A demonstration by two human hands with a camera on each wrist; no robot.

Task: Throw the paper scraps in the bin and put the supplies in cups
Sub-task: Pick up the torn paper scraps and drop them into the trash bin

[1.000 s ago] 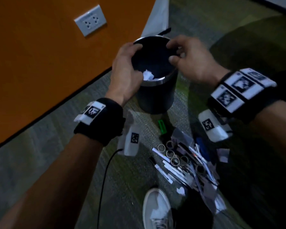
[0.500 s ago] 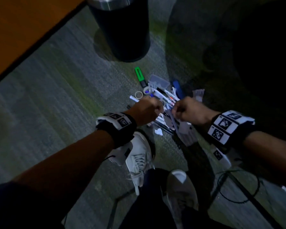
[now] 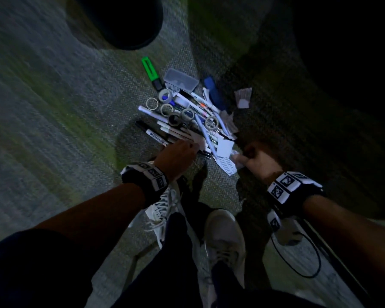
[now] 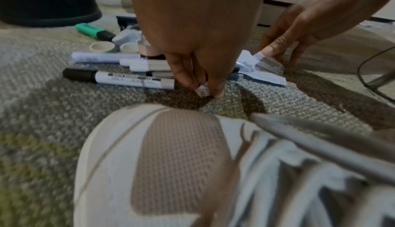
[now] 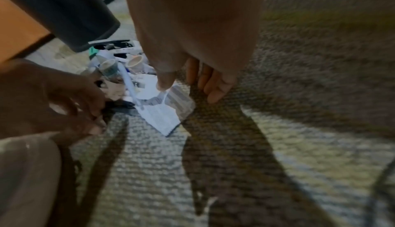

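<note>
Paper scraps lie mixed among markers on the carpet below the bin (image 3: 120, 21) | left wrist: left hand (image 4: 192, 45) pinches a small scrap (image 4: 202, 91), lifting it for binning | right wrist: right hand (image 5: 192, 45) pins the printed scrap (image 5: 164, 114) under its thumb, other fingers spread
</note>
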